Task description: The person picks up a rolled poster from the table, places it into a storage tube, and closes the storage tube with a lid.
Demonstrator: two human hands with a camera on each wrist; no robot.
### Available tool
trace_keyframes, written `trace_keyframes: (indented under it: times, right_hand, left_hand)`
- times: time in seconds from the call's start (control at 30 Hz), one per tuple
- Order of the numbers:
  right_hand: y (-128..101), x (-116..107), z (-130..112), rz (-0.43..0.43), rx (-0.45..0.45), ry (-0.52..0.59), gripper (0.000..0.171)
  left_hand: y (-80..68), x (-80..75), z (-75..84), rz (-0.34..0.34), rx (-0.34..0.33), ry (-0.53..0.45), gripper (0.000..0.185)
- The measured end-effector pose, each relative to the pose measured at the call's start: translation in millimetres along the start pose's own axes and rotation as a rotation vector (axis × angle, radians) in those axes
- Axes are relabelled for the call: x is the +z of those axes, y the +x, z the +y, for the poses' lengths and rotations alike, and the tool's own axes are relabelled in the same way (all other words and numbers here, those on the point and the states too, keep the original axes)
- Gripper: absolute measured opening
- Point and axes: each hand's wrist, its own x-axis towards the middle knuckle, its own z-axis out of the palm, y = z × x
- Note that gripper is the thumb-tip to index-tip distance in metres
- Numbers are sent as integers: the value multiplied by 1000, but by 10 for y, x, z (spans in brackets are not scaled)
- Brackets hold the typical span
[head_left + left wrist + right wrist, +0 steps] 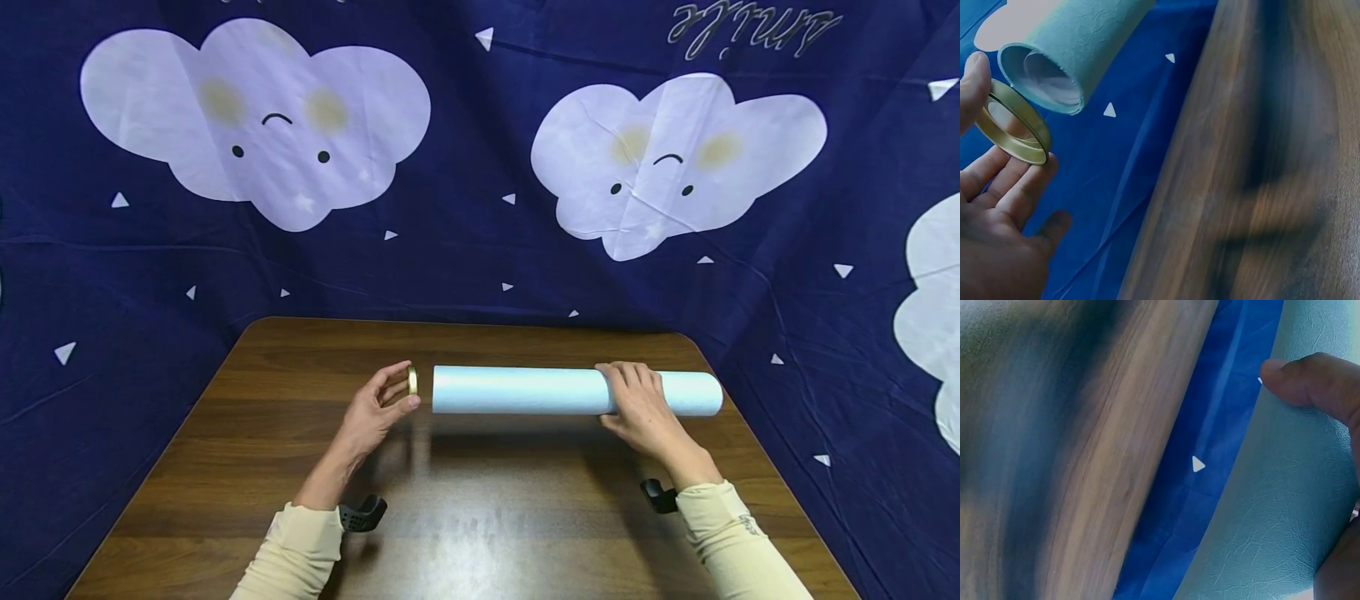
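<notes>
On the wooden table [247,467], one pale blue rolled sheet [525,390] lies crosswise, steadied against rolling by the right hand [637,408] curled over its right portion, while the left hand [375,408] pinches one gold ring [412,380] just beside its open left end.

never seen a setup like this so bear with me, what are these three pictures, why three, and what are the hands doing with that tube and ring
There is no machine here: a person works with two bare hands and wears three cameras. The wide picture comes from the head, looking down at a wooden table against a blue cloud-print cloth. The other two come from the wrists, so they are close and partly blurred.

On the table lies a pale blue roll of sheet material. The right hand grips it near its right end. The left hand pinches a gold ring just off the roll's left end, not touching it. The left wrist view shows that end is open.
</notes>
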Motion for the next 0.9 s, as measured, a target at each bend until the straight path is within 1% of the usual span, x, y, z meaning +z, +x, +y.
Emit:
trace_keyframes:
  times: [0.17, 0.5, 0.7, 0.9]
  right_hand:
    - [1, 5, -6, 5, -6, 3, 85]
    - [0, -3, -20, 9, -22, 5, 86]
    - [-4, -9, -31, 2, -17, 11, 85]
    - [-11, -12, -36, -7, -13, 9, 85]
  left_hand:
    - [18, 49, -10, -15, -1, 2, 61]
    - [22, 96, -14, -76, 9, -14, 61]
    - [15, 108, -13, -82, 0, 17, 60]
    - [18, 134, -11, -93, 9, 7, 62]
